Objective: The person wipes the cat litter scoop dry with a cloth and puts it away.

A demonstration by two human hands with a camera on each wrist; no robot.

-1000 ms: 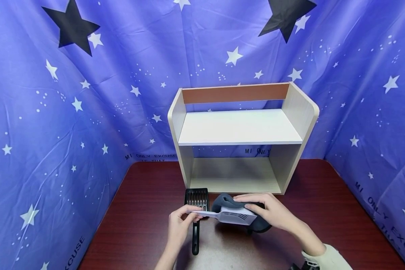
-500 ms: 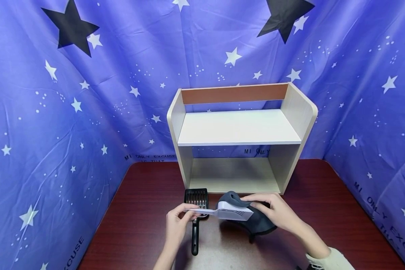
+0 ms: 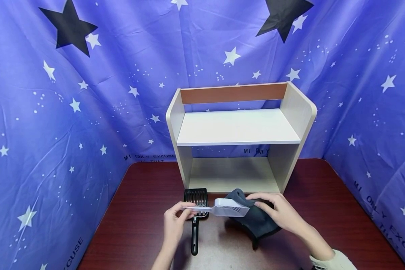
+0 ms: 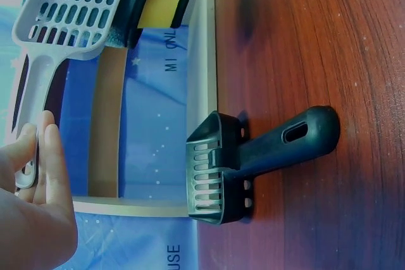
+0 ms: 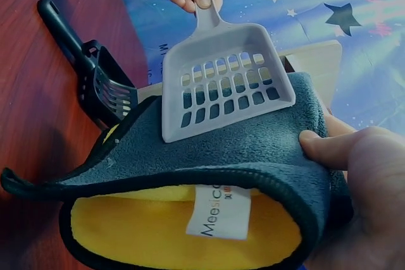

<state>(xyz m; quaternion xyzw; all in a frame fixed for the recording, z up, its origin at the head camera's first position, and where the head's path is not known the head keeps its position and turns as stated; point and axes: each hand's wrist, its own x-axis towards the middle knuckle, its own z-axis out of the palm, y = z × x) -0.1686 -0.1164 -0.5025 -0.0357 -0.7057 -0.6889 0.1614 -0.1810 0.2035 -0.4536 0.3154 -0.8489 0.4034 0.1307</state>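
Note:
In the head view my left hand (image 3: 173,221) pinches the handle end of a light grey slotted litter scoop (image 3: 229,210), raised above the table. My right hand (image 3: 280,208) grips a folded microfibre cloth (image 3: 256,221), dark grey-green outside. The right wrist view shows the cloth's yellow lining (image 5: 145,226), black edging and a white label (image 5: 218,213). There the scoop's pan overlaps the cloth, whose grey-green face shows through the slots. A black litter scoop (image 3: 195,240) lies on the table beneath the left hand, handle toward me.
A pale wooden two-tier shelf (image 3: 236,129) stands at the back of the dark red table (image 3: 145,210), close behind the black scoop. A blue curtain with stars (image 3: 87,157) surrounds the table on three sides.
The grey scoop has shifted slightly left and away from me with my left hand. My right hand has drawn the cloth to the right, exposing more of it. The black scoop stays put.

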